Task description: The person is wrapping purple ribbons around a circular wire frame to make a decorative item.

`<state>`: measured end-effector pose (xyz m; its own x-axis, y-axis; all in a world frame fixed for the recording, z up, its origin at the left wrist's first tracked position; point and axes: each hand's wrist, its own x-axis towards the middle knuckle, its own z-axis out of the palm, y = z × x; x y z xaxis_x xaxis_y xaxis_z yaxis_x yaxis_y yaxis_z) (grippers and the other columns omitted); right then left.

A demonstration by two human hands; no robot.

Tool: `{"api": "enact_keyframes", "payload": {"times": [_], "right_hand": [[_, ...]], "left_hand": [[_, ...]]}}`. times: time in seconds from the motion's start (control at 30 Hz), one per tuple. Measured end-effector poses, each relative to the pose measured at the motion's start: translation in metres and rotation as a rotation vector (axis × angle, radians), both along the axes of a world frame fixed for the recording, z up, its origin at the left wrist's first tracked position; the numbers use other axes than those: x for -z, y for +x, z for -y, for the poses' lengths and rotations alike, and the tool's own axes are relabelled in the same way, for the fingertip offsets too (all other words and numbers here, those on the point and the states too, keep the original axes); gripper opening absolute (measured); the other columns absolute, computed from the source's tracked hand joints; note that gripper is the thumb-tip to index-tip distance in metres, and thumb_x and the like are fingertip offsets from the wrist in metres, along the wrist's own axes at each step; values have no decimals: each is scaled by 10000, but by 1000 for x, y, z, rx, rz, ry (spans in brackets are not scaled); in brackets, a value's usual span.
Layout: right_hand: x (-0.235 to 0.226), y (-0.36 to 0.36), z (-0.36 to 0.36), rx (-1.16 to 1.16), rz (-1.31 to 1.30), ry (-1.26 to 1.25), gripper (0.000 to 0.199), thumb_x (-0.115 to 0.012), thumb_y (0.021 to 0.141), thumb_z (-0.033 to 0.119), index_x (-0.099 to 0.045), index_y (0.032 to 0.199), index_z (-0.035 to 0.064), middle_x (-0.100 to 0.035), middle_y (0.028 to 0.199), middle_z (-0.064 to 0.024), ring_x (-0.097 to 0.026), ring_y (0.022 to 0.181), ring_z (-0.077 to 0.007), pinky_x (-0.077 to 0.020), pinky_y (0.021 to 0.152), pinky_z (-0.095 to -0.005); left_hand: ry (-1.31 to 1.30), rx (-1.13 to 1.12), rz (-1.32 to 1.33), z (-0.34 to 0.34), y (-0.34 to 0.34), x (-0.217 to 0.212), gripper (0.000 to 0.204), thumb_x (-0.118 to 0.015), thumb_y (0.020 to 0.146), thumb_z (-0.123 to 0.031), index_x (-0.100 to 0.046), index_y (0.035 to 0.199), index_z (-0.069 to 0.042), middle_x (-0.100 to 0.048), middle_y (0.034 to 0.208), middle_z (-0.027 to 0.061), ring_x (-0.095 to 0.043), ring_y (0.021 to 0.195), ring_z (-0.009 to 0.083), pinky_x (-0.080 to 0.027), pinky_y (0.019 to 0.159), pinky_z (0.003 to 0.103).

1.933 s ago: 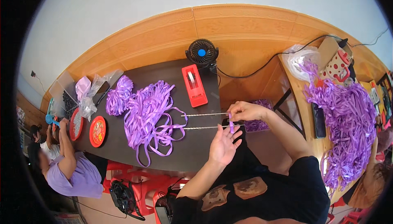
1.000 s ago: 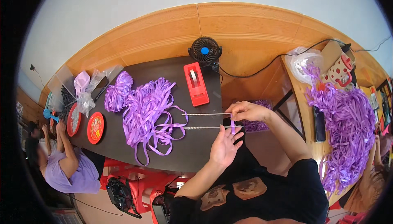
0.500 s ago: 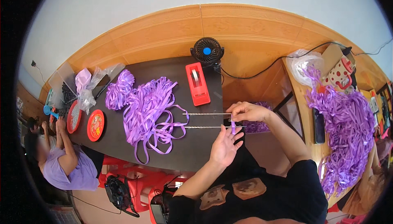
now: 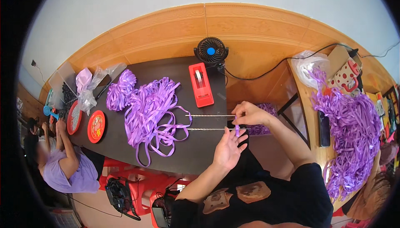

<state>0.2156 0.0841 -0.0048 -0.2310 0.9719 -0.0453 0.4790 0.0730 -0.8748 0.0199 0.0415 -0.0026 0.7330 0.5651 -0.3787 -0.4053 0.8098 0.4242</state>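
Two thin metal rods (image 4: 210, 115) run side by side from the table toward me, past its right edge. A short length of purple ribbon (image 4: 237, 129) spans the rods near their right ends. My right hand (image 4: 251, 114) pinches this ribbon from above, by the upper rod. Below it my left hand (image 4: 227, 152) is palm up with fingers apart, its fingertips close to the ribbon and the lower rod. A loose heap of purple ribbon (image 4: 148, 113) lies on the dark table (image 4: 196, 155), one loop reaching the rods' left ends.
A red tape dispenser (image 4: 201, 85) and a black fan (image 4: 211, 52) stand behind the rods. To the left are a ribbon bundle (image 4: 121, 90), a red dish (image 4: 96, 127) and a co-worker in a purple shirt (image 4: 71, 167). More ribbon (image 4: 352, 138) covers the right-hand table.
My right hand has shifted very slightly up and left at the ribbon. My left hand and the rods look the same.
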Motion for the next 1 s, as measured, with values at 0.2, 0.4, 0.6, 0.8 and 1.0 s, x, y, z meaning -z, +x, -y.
{"api": "enact_keyframes", "payload": {"times": [0.2,0.4,0.6,0.8,1.0], "right_hand": [[-37,-43,11,282,636,-49,198,-647,600,254,-651,626,57,-643,738,-117,-575,845,-283,-383,704,-443],[-35,-71,26,475,1108,292,244,-617,653,284,-689,636,52,-622,711,-107,-547,803,-268,-336,697,-432],[-37,-71,38,556,1123,344,346,-640,709,392,-688,620,62,-618,694,-109,-542,803,-258,-327,685,-433],[-6,-19,58,471,-375,-66,163,-672,819,132,-688,887,-15,-671,850,-67,-585,833,-100,-446,758,-245],[12,-16,63,463,-735,-87,146,-651,828,102,-681,902,-20,-675,945,-88,-597,867,-122,-454,806,-269]], "left_hand": [[2,0,22,0,-1,-3,527,-440,894,-555,-520,1139,-95,-519,1163,59,-458,1095,217,-347,889,355],[-18,-10,43,1,1,1,485,-473,890,-525,-502,1148,-116,-509,1126,31,-450,1046,188,-336,893,357],[9,-24,54,1,2,2,441,-478,898,-481,-509,1137,-113,-513,1118,31,-451,1054,196,-327,905,368],[26,34,26,0,0,1,481,-479,902,-493,-508,1161,-89,-498,1208,47,-444,1106,187,-330,908,360],[19,31,30,-1,-3,1,493,-475,906,-486,-524,1174,-75,-520,1205,46,-466,1098,192,-348,902,346]]}}
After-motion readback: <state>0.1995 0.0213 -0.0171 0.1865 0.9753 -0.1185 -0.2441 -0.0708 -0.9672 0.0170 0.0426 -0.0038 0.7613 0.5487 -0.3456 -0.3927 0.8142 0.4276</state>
